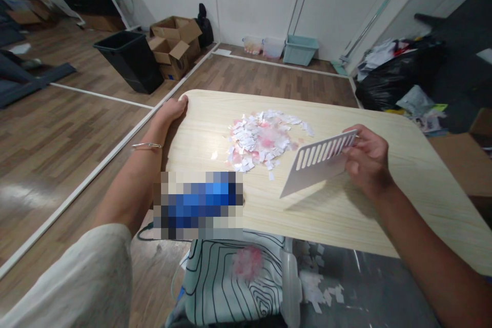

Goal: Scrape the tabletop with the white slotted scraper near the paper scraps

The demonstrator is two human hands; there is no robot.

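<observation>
My left hand [177, 107] grips the far left corner of the light wood tabletop [365, 220], its fingers partly hidden past the edge. In my right hand [365, 159], pinched at one end, is a thin white slotted plastic panel [315, 169]. The panel is tilted above the tabletop, its lower corner near the wood and its row of slots along the upper side. Left of the panel, apart from it, lies a heap of small white paper scraps [246, 136] mixed with soft pink bits. A pixelated blue object [202, 197] is near the table's front left edge.
Below the front edge are a patterned cloth [219, 277] with a pink clump on it and a grey container [369, 287] with scraps inside. Beyond the table stand a black bin [132, 61], cardboard boxes [177, 36], a teal tub [301, 50] and black bags [395, 77].
</observation>
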